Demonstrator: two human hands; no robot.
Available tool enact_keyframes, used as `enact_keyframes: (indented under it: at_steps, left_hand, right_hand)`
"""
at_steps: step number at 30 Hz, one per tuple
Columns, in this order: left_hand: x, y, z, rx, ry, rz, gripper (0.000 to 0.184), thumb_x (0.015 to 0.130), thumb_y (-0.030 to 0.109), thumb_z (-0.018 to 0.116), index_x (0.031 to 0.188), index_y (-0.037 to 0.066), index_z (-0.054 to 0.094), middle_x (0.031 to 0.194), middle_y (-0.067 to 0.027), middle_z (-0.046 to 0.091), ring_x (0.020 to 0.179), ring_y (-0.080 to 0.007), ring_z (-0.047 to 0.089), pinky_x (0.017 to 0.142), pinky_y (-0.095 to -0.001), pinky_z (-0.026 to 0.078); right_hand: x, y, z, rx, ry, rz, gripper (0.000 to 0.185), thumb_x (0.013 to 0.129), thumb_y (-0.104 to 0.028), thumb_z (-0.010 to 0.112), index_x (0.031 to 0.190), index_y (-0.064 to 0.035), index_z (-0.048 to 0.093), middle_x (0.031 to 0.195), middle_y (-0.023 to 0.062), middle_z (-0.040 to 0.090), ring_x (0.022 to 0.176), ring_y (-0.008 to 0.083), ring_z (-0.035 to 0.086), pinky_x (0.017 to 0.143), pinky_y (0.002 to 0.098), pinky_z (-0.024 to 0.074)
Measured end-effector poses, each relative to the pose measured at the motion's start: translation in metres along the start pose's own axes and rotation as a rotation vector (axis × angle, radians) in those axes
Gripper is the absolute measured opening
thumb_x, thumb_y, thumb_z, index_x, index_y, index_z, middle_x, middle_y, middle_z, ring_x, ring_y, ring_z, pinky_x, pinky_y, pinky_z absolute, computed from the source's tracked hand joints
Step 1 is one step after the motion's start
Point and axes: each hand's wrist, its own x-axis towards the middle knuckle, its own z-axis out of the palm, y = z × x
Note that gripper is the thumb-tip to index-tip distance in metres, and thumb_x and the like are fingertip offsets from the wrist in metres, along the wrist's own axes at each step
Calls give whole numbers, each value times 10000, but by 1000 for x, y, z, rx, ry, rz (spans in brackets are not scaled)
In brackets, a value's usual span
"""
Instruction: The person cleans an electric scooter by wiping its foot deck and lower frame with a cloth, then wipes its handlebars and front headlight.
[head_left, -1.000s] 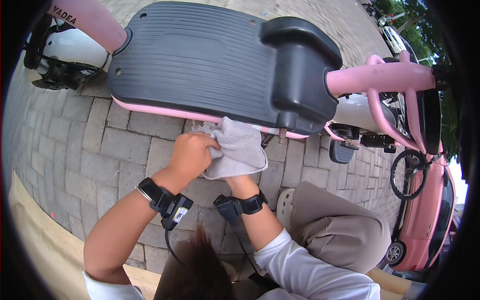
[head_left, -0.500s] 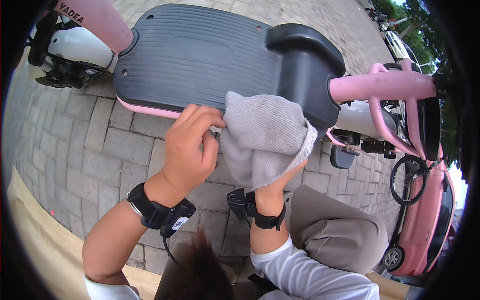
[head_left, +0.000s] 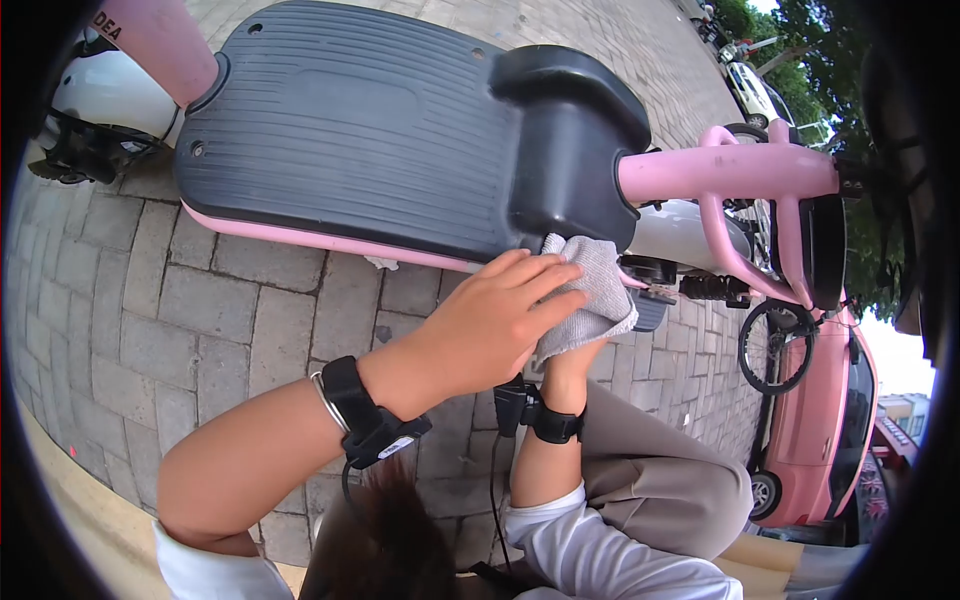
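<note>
Grey cloth point(head_left: 600, 295): just right of the frame's centre, bunched in folds, its upper edge overlapping the lower right corner of the scooter's black deck point(head_left: 350, 130) as I see it; whether it presses there, I cannot tell.
Left hand point(head_left: 500, 320): at the centre, back of the hand up, fingers extended and slightly parted, their tips on the cloth's left side; the thumb is hidden, so I cannot say whether it pinches the fabric.
Right hand point(head_left: 573, 360): just below and right of centre, only its wrist end showing; the rest is under the cloth, and I cannot tell if it is clenched or loose.
Wristbands: a black band with a box on the left wrist point(head_left: 380, 420), beside a silver bangle point(head_left: 330, 402), and another on the right wrist point(head_left: 555, 425).
Scooter: the ribbed deck fills the upper middle, with a pink side strip point(head_left: 330, 248) below it, a pink stem point(head_left: 165, 45) and white fender point(head_left: 115, 95) at upper left, and a pink rear tube point(head_left: 725, 175) at upper right.
Ground: grey paving point(head_left: 200, 330), running beneath everything.
Behind: a pink car point(head_left: 820, 400) at the right, a white car point(head_left: 755, 95) at upper right.
Person: a bent knee in brownish trousers point(head_left: 680, 490), lower right.
</note>
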Motion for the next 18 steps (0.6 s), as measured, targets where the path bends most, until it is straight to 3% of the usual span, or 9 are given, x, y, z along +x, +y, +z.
enact_keyframes:
  at_steps: [2, 4, 6, 7, 10, 12, 15, 16, 18]
  left_hand:
    - [-7, -1, -9, 23, 14, -18, 495, 574, -86, 490, 1059, 9, 518, 1166, -137, 471, 1073, -316, 449, 892, -416, 376]
    - [-13, -1, -19, 55, 30, -52, 493, 569, -91, 484, 1051, 8, 524, 1165, -138, 472, 1071, -317, 450, 890, -414, 380]
    - [-19, 1, -29, 135, 98, -122, 497, 567, -91, 477, 1052, 4, 522, 1145, -139, 483, 1053, -326, 457, 880, -416, 387]
    - [-19, 3, -36, 145, 71, -146, 501, 584, -93, 471, 1075, -3, 503, 1161, -155, 460, 1064, -331, 442, 893, -418, 374]
    - [-18, 9, -44, 202, 72, -190, 510, 608, -86, 470, 1113, -11, 469, 1189, -175, 424, 1086, -341, 415, 913, -415, 360]
    - [-22, 8, -49, 270, 53, -225, 509, 645, -74, 465, 1151, -16, 436, 1219, -188, 392, 1112, -353, 386, 934, -413, 340]
    - [-28, 8, -59, 274, 81, -281, 497, 671, -50, 466, 1165, -21, 427, 1229, -191, 390, 1127, -366, 374, 946, -418, 323]
    - [-32, 9, -60, 341, 76, -319, 488, 691, -32, 460, 1177, -24, 417, 1241, -196, 382, 1135, -366, 369, 953, -421, 313]
    - [-35, 8, -66, 421, 72, -359, 480, 712, -13, 455, 1189, -27, 407, 1253, -202, 374, 1142, -367, 363, 959, -424, 304]
  right_hand:
    - [0, -2, 9, -273, -21, -239, 334, 841, -92, 475, 1158, 0, 427, 1113, 113, 509, 975, 195, 525, 833, 315, 436]
    - [-1, -16, 30, -290, -28, -224, 268, 833, -67, 471, 1088, 11, 490, 1039, 98, 551, 945, 185, 541, 824, 304, 440]
    - [1, -33, 59, -339, -68, -292, 208, 791, -34, 493, 981, 27, 548, 927, 82, 588, 855, 165, 569, 728, 301, 459]
    - [4, -42, 70, -595, -135, -413, 141, 758, -10, 480, 865, 38, 559, 842, 89, 597, 754, 170, 580, 622, 318, 447]
    - [-5, -46, 106, -844, -170, -450, 123, 740, 6, 458, 834, 32, 532, 810, 104, 593, 702, 188, 568, 579, 333, 424]
    - [-9, -34, 121, -795, -114, -412, 110, 763, -8, 436, 825, 19, 522, 790, 133, 592, 699, 240, 572, 593, 339, 427]
    - [-10, -31, 138, -126, -211, -28, 130, 802, -65, 425, 833, 17, 521, 743, 180, 573, 687, 326, 567, 584, 374, 420]
    - [-9, -29, 140, -122, -234, -29, 130, 802, -65, 425, 833, 17, 521, 743, 180, 573, 687, 326, 567, 584, 374, 420]
    - [-8, -31, 148, -688, -422, -256, 135, 794, -64, 434, 837, 22, 529, 765, 175, 577, 715, 312, 570, 599, 364, 423]
